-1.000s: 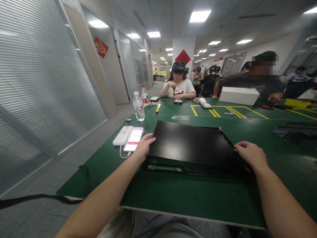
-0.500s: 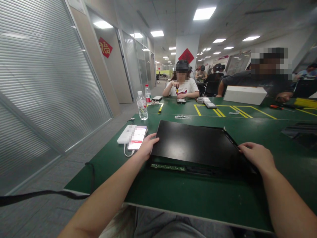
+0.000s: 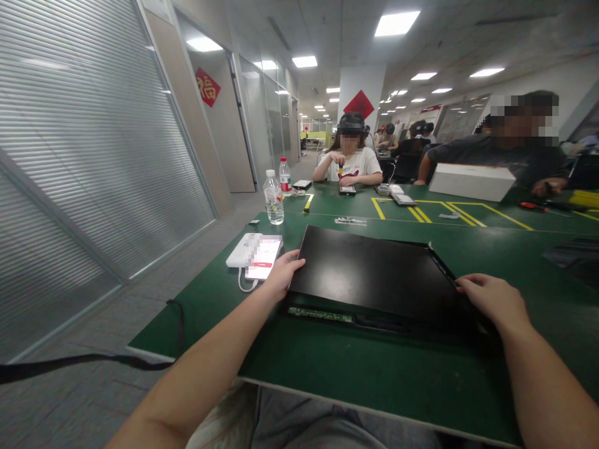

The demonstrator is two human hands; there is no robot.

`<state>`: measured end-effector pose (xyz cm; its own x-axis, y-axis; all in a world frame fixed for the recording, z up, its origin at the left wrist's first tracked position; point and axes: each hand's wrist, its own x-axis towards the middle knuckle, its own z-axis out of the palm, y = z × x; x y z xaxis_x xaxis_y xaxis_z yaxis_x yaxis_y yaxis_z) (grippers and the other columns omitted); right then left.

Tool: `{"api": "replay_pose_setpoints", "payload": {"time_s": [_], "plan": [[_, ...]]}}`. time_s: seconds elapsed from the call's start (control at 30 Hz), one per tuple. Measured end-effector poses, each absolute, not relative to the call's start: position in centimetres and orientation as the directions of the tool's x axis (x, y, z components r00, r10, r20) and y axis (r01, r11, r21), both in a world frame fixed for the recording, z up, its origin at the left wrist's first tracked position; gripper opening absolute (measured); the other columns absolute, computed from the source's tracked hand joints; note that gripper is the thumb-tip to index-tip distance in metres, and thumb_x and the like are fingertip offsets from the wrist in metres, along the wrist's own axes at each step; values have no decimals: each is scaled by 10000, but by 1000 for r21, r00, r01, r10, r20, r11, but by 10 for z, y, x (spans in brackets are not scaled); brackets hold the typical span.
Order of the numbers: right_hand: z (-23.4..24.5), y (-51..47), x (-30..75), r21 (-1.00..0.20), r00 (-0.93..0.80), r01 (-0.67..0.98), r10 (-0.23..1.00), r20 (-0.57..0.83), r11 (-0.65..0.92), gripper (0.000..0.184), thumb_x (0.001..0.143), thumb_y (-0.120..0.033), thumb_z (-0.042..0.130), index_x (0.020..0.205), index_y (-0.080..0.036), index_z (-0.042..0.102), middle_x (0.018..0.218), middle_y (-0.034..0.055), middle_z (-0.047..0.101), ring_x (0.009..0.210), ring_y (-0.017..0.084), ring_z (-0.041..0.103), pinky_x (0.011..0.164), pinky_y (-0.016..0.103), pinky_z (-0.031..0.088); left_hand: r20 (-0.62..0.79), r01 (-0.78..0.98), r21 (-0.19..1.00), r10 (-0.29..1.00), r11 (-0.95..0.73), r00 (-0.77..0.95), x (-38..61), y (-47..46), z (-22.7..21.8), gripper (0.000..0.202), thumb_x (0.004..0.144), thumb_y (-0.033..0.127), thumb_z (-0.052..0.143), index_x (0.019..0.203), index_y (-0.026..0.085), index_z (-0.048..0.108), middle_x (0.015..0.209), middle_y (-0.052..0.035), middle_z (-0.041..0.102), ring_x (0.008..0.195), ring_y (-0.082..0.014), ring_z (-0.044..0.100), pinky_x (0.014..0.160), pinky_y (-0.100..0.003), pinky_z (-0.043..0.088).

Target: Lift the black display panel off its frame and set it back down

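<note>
A black flat display panel (image 3: 374, 268) lies tilted over the green table. Its left edge is pinched by my left hand (image 3: 283, 273), thumb on top and the other fingers partly hidden beneath. At the right side my right hand (image 3: 496, 299) has its fingertips closed on the panel's black frame edge (image 3: 442, 260). Along the near side a narrow green circuit board (image 3: 321, 314) shows below the panel, beside a dark strip. What lies under the panel is hidden.
Left of the panel are a phone (image 3: 264, 257) and a white box-like device (image 3: 241, 251), joined by a cable. Water bottles (image 3: 274, 199) stand behind them. Across the green table (image 3: 374, 374), a person (image 3: 349, 162) holds a screwdriver; another sits behind a white box (image 3: 472, 181).
The whole scene has shifted slightly to the right in view as my head turned. Both hands keep their hold on the panel, which has hardly moved.
</note>
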<state>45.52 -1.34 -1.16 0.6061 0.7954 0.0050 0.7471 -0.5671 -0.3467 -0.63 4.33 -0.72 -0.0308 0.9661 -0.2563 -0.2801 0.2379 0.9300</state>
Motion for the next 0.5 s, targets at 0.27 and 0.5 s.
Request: {"api": "replay_pose_setpoints", "payload": {"time_s": [0.27, 0.5], "plan": [[-10, -13, 456, -361, 611, 740, 791, 8, -568, 388, 839, -479, 520, 987, -270, 811, 1064, 129, 774, 936, 306, 674, 734, 371, 451, -242, -276, 935, 969, 222, -40, -6, 44, -9, 592, 807, 76, 788, 1385, 138, 672, 1059, -131, 824, 853, -239, 791, 820, -335, 627], [-18, -10, 467, -399, 602, 743, 797, 46, -538, 352, 810, -478, 540, 897, -274, 814, 936, 94, 792, 862, 293, 687, 706, 372, 471, -206, -324, 924, 978, 201, 19, -9, 46, -14, 630, 761, 111, 842, 1370, 172, 691, 1071, -114, 825, 926, -254, 793, 822, -327, 631]]}}
